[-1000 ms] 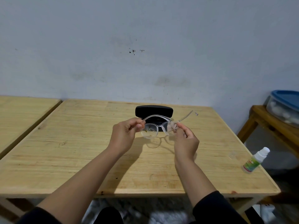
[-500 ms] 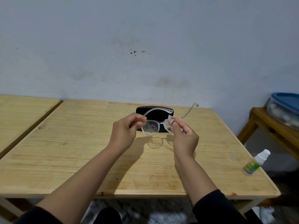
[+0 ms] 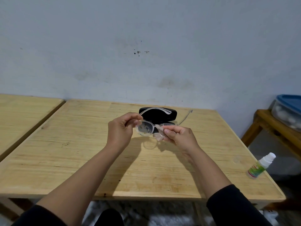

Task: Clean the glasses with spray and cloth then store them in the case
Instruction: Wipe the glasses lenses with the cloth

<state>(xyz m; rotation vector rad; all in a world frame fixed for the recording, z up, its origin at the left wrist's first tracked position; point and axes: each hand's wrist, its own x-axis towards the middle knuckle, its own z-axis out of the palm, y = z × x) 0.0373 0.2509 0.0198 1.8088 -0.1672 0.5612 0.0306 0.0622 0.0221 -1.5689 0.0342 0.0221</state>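
Note:
Clear-framed glasses (image 3: 145, 129) hang in the air above the wooden table (image 3: 81, 152), temples unfolded and pointing away from me. My left hand (image 3: 121, 132) pinches the frame's left corner. My right hand (image 3: 180, 137) presses a small pale cloth (image 3: 158, 134) over the right lens, which is hidden by it. Behind the glasses lies a black case (image 3: 162, 117), shut, near the table's far edge. A small white spray bottle (image 3: 259, 166) with a green label stands at the table's right edge, far from both hands.
A second wooden table (image 3: 19, 115) adjoins on the left. To the right, a wooden bench (image 3: 276, 128) carries a clear tub with a blue lid (image 3: 288, 110). A grey wall rises right behind the tables.
The glasses and both hands have shifted a little; the cloth in my right hand has moved over the right lens, and more of it hangs out below my fingers.

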